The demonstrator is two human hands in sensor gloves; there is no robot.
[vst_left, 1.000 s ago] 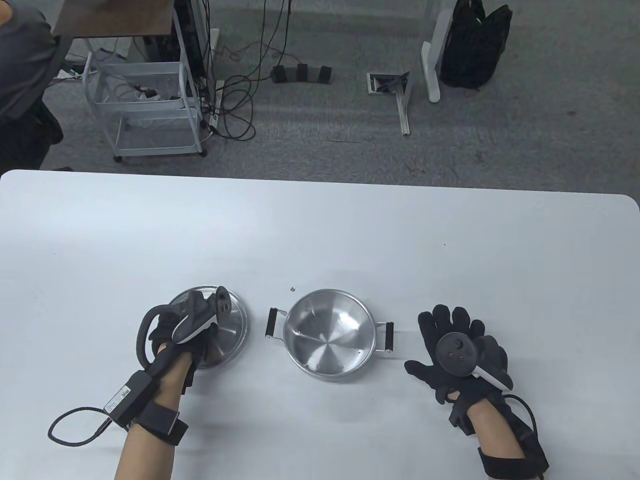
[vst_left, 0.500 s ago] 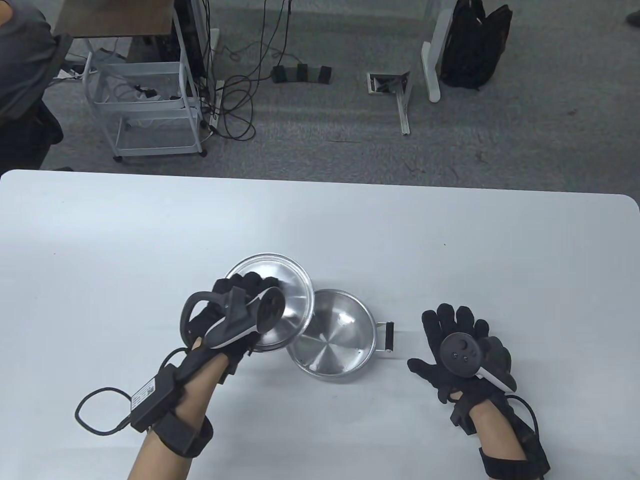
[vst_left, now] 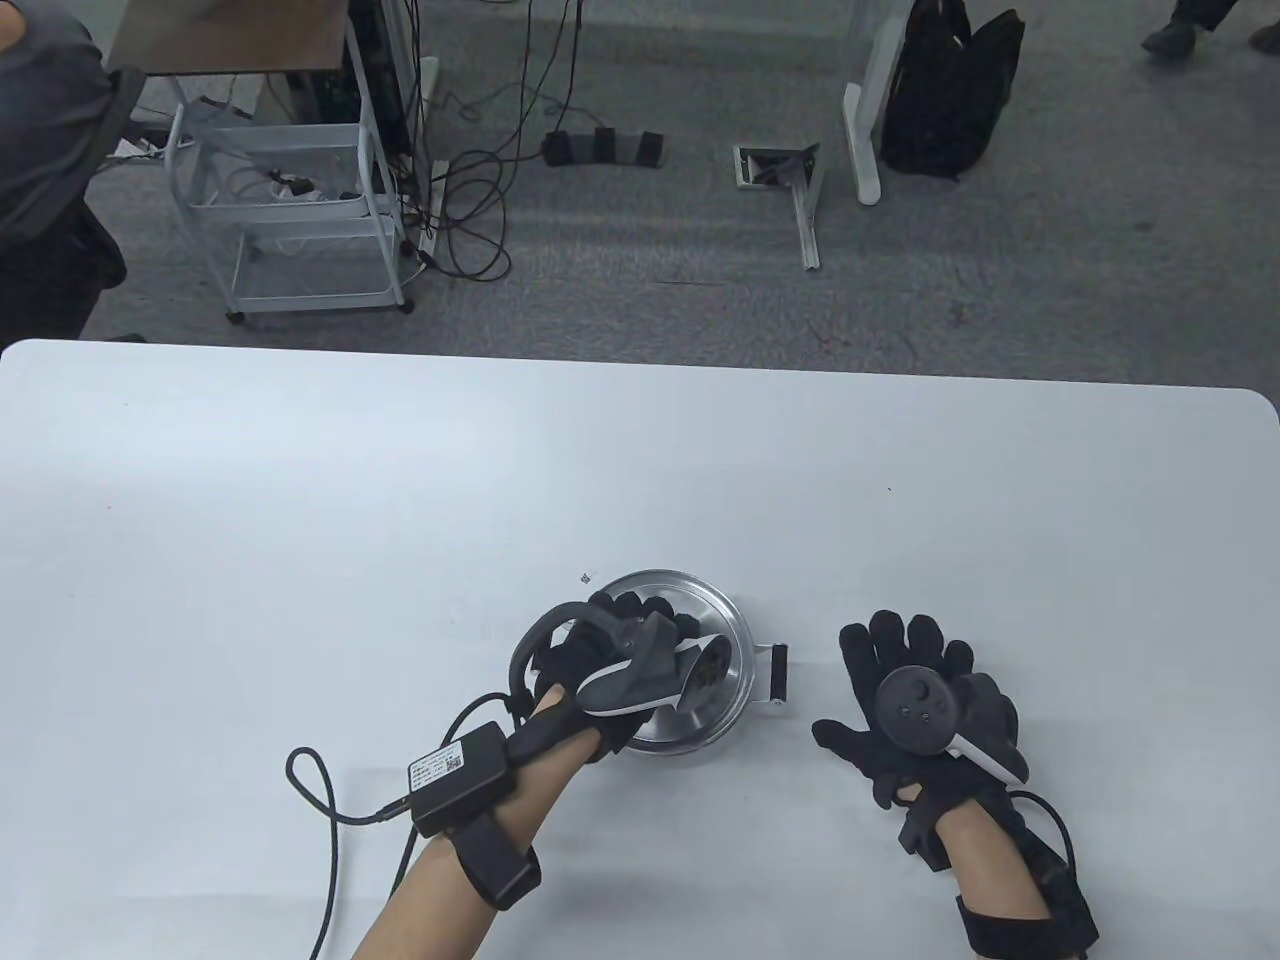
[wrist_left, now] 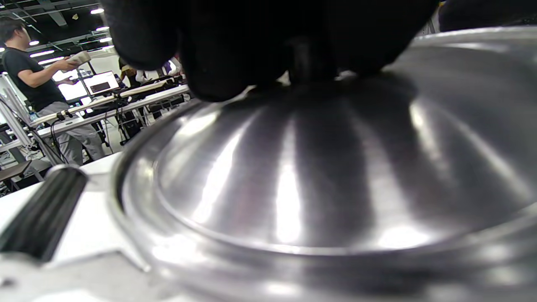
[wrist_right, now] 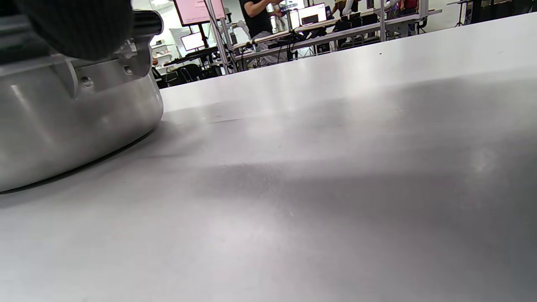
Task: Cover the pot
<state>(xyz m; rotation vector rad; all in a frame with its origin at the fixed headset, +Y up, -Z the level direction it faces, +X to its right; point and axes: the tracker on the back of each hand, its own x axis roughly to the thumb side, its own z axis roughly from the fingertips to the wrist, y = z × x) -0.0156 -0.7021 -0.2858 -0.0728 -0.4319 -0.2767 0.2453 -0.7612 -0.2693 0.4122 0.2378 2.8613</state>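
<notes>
The steel pot (vst_left: 722,728) stands on the white table (vst_left: 640,460), its black right handle (vst_left: 778,676) showing. The domed steel lid (vst_left: 720,612) lies on the pot's rim. My left hand (vst_left: 625,640) is over the lid and grips its knob at the centre. In the left wrist view the lid (wrist_left: 319,167) sits inside the pot's rim (wrist_left: 138,218), with my fingers (wrist_left: 260,46) closed around the knob, and the pot's left handle (wrist_left: 40,209) is at the lower left. My right hand (vst_left: 915,700) rests flat and spread on the table, right of the pot. The right wrist view shows the pot's wall (wrist_right: 71,121).
A small dark speck (vst_left: 585,577) lies on the table just behind the pot. The table's far edge borders grey floor with a white wire cart (vst_left: 290,210), cables and a black bag (vst_left: 950,90).
My left hand carried the lid from the table left of the pot, rightward over it, and set it down on the pot's rim. My right hand stayed flat in place.
</notes>
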